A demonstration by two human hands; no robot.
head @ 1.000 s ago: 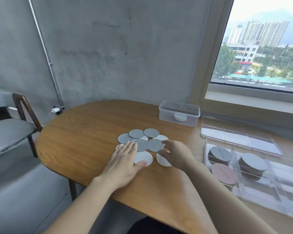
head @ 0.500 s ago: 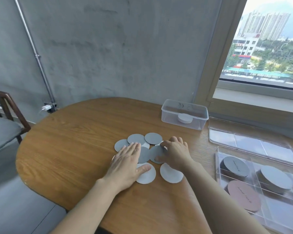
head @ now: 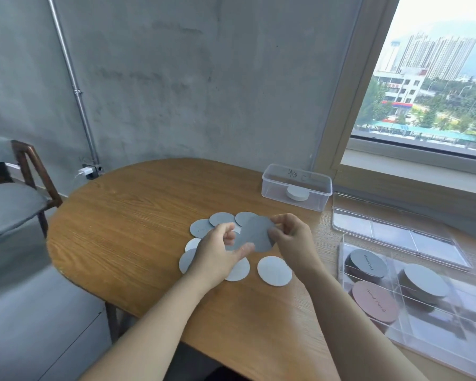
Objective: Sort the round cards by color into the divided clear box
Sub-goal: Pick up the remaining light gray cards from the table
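- Both hands pinch one grey card point(head: 256, 232), the right hand point(head: 291, 237) at its right edge and the left hand point(head: 215, 254) with its thumb at the lower left. It is held just above the loose cards point(head: 201, 226) on the worktop point(head: 127, 243).
- I judge this the pick-up step.
- Next, I'd carry it right to the divided clear box point(head: 342, 257) and onto the matching grey stack point(head: 426, 280), not the pink one point(head: 374, 301).

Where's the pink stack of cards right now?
In the head view the pink stack lies at lower right, inside the divided clear box, in the compartment just nearer the person than the dark grey stack.
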